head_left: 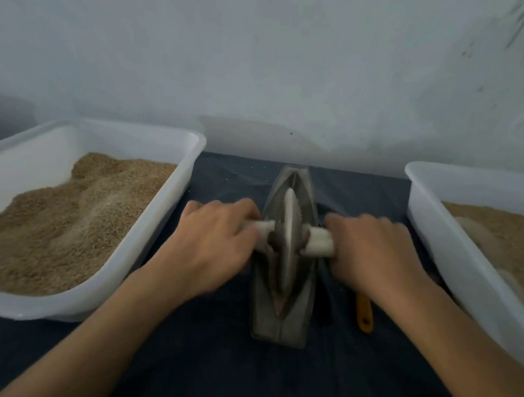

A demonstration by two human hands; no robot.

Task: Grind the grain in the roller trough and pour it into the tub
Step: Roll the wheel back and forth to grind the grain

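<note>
with the left hand and right hand curled round the axle handle, wheel between the fingers in the trough, an uneven push could tip it and spill grain.

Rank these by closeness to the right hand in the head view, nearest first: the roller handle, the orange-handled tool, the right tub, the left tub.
1. roller handle: gripped in the right hand.
2. orange-handled tool: on the cloth just below the wrist.
3. right tub: to the hand's right, apart from it.
4. left tub: far side, beyond the trough and left hand.
</note>
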